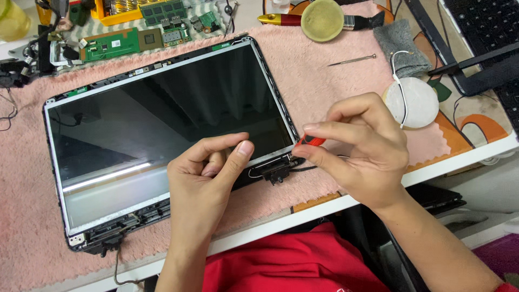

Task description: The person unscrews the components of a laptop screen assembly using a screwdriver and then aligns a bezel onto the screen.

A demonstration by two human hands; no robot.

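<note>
A bare laptop screen panel (162, 135) lies flat on a pink fleece cloth (319, 81) spread over the counter (470, 154), its dark glass facing up and its frame stripped. At the panel's near right corner sits a black hinge (275, 170) with thin wires trailing from it. The right hand (359, 148) is pinched shut on a small red-handled tool (309, 141), its tip down at that hinge. The left hand (208, 173) hovers over the panel's lower edge, just left of the hinge, thumb and forefinger curled close together; whether they grip anything I cannot tell. Beyond the panel's far edge lie green circuit boards (121, 42). To the panel's right rest a slim screwdriver (354, 59) and a white round pad (413, 101).
</note>
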